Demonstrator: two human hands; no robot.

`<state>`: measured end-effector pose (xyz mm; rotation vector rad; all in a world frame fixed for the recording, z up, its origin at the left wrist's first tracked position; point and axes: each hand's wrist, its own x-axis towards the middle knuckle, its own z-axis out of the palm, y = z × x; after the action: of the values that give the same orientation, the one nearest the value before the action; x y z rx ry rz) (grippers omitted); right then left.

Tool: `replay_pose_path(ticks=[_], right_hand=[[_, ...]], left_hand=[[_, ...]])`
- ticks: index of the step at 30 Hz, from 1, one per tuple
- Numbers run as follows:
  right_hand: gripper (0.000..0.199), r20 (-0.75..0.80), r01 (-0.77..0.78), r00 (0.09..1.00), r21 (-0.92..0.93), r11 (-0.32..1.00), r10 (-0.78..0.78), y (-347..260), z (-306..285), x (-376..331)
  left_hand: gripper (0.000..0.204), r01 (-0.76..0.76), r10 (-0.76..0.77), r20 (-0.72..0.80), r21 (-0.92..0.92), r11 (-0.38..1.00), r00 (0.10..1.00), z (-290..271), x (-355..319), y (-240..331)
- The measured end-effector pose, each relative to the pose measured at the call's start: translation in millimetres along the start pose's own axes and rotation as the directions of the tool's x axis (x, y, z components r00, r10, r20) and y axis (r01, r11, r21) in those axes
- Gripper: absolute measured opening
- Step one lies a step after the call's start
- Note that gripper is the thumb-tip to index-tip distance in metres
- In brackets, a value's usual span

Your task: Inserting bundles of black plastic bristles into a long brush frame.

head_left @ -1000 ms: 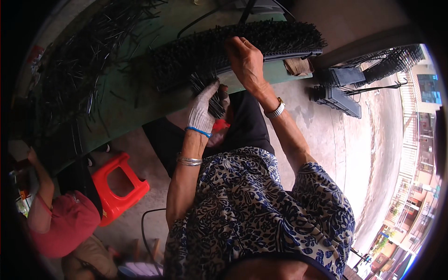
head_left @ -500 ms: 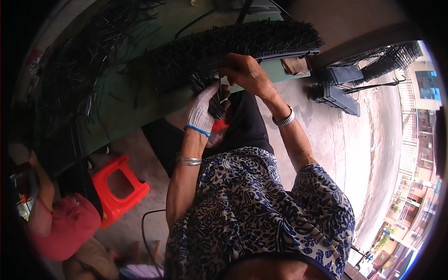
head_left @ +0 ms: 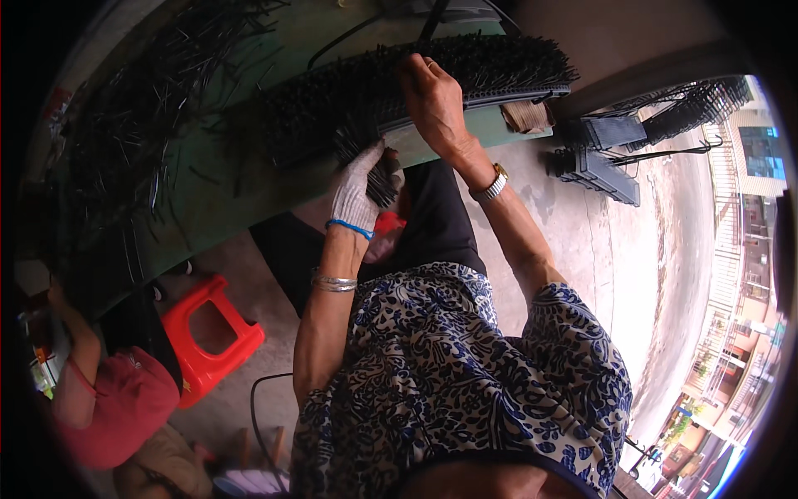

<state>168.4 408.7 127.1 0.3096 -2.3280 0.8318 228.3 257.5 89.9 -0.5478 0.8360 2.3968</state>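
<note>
My left hand [head_left: 359, 190], in a white knit glove, is closed around a bundle of thin black strips [head_left: 382, 185] beside the table's front edge. Bare and pinched at the fingertips, my right hand [head_left: 432, 96] is over a long black frame packed with upright bristle-like strips [head_left: 490, 66]. Anything between the right fingertips is too small or hidden to make out. The frame lies lengthwise on the green table, its front rail [head_left: 515, 94] showing to the right of my right hand.
Loose black strips [head_left: 125, 125] cover the left of the green table [head_left: 195, 216]. A folded brown cloth or cardboard piece [head_left: 525, 116] lies at the right corner. More dark frames [head_left: 611, 170] stand on the floor at right. A red stool [head_left: 241, 341] and a person in red [head_left: 125, 399] are at lower left.
My right hand has moved up and away from my left hand, from beside the bundle to over the bristled frame. The left hand still grips the bundle in nearly the same place.
</note>
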Motion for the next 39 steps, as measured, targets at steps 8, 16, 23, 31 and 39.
replay_pose_path(ticks=[8,16,23,31,39], right_hand=[[0.014,0.14,0.094,0.989,-0.279,0.956,-0.057,2.8,10.7,12.3],[0.018,0.281,0.002,0.96,-0.011,1.0,0.001,1.0,-12.4,-2.4],[0.011,0.601,-0.483,0.77,0.327,0.813,0.216,-11.4,-34.9,-13.7],[0.005,-0.072,-0.117,0.989,0.168,0.979,0.131,-0.7,-25.2,-5.9],[0.006,-0.088,-0.03,0.995,0.086,0.996,0.038,8.7,-12.7,-2.7]], left_hand=[[0.01,0.012,-0.014,-0.025,-0.068,0.998,1.0,7.0,-4.5,0.9],[0.01,0.01,-0.009,0.045,-0.013,1.0,0.999,2.5,-4.4,-0.3],[0.019,0.012,-0.011,-0.01,0.123,0.992,1.0,9.9,-10.8,-3.0],[0.011,0.024,-0.024,-0.025,0.008,1.0,0.999,7.4,-3.0,-5.7],[0.013,-0.018,0.016,0.075,0.025,1.0,0.997,5.0,-0.9,-5.5]])
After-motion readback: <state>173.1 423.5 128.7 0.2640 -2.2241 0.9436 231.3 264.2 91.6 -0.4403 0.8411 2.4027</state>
